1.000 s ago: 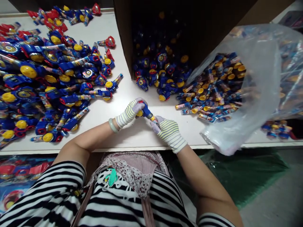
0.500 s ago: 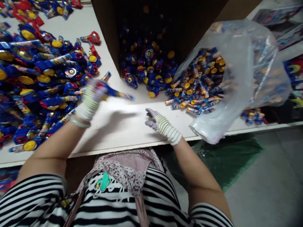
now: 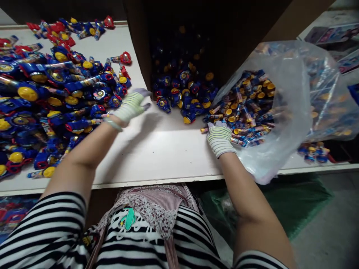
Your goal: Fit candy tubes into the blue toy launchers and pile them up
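Note:
My left hand [image 3: 135,104], in a striped glove, is raised near the left front edge of the box. Its thumb and fingers are apart with nothing between them. To its left lies a large heap of blue toys [image 3: 71,87] with yellow discs and printed tubes attached. My right hand [image 3: 221,139], gloved the same way, reaches onto the near left edge of a pile of small printed tubes with yellow ends [image 3: 246,108]. The fingers bend down onto the tubes; their tips are hidden, so I cannot tell whether one is gripped.
A cardboard box [image 3: 137,45] lies with its mouth toward me, holding more blue toys [image 3: 182,93]. A clear plastic bag [image 3: 291,82] surrounds the tubes on the right. Red toys [image 3: 58,33] lie at the back left of the white table [image 3: 168,160].
My left hand has let go of a blue toy with a tube and moved toward the box. My right hand has moved right, from the bare tabletop to the tubes. The view has shifted slightly.

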Action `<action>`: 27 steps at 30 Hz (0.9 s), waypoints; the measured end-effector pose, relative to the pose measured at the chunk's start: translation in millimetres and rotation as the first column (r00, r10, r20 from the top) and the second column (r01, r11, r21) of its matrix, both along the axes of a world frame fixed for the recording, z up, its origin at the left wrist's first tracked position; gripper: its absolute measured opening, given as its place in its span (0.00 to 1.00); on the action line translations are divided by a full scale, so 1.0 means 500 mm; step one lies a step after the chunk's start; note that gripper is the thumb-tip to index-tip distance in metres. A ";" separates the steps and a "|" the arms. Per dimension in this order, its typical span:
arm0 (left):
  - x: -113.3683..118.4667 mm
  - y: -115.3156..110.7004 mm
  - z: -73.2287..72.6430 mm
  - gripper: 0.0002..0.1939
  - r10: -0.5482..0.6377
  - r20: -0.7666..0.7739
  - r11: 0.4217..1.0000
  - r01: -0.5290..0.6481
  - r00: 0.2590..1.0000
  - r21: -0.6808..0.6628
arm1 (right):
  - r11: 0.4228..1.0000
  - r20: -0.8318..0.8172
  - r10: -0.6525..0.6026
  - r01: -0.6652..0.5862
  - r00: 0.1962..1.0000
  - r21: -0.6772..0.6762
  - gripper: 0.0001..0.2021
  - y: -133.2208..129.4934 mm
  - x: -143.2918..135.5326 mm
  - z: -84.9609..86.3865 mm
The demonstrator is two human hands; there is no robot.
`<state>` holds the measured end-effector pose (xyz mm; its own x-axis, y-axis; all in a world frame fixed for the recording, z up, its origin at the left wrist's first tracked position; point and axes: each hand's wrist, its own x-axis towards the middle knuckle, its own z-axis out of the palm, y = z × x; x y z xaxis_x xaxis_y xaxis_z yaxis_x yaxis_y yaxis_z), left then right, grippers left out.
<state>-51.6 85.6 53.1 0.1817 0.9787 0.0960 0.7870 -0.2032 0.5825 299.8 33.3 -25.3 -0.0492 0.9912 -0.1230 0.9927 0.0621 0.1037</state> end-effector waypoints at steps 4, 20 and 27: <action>0.132 0.083 -0.132 0.33 0.169 -0.104 0.977 -0.181 0.980 -0.116 | 0.998 0.053 0.057 -0.055 0.997 -0.038 0.17 -0.003 -0.008 0.009; 0.088 -0.150 -0.164 0.26 0.008 0.665 0.941 0.220 0.747 -0.258 | 0.974 -0.637 0.190 -0.223 0.747 0.030 0.20 -0.140 -0.147 -0.037; 0.076 -0.158 -0.160 0.25 -0.146 0.653 0.905 0.366 0.743 -0.215 | 0.949 -0.448 0.289 -0.314 0.846 0.020 0.21 -0.153 -0.124 0.021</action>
